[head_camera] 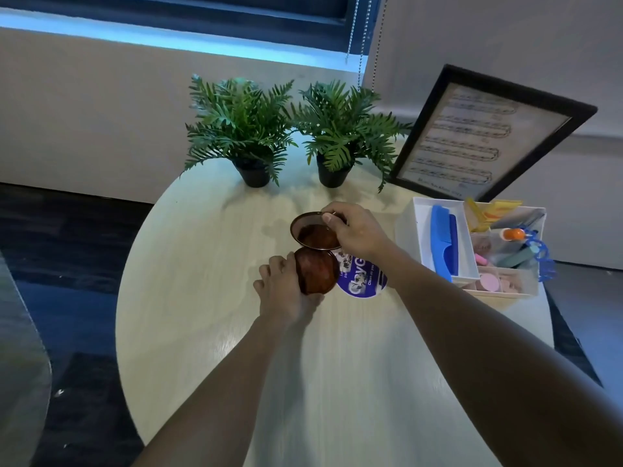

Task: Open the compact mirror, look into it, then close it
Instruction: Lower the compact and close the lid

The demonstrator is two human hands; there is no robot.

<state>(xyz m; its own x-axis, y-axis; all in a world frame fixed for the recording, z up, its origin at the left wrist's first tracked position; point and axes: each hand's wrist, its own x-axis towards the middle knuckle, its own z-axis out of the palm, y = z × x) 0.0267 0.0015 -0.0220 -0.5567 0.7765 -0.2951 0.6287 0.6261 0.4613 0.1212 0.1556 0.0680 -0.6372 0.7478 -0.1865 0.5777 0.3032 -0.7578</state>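
Compact mirror open, held in both hands over round table.

Pale round table [209, 332], near edge cut off by the frame bottom. Two potted ferns [236, 129] at the far side; tilted framed sheet music [472, 139] far right. White organizer tray [408, 230] at right holds a blue comb [443, 241] plus small items too jumbled to identify. Purple round label disc [362, 281] lies flat, mostly hidden under the compact. Compact mirror [317, 254], dark reddish-brown, above table centre, two round halves hinged, long axis running near-to-far, inner faces up toward the camera; reflection unreadable. Left hand [286, 291] fingers wrapped under the near half, clamped on it, fingertips hidden. Right hand [357, 230] thumb and fingers pinched together on the far half's rim.
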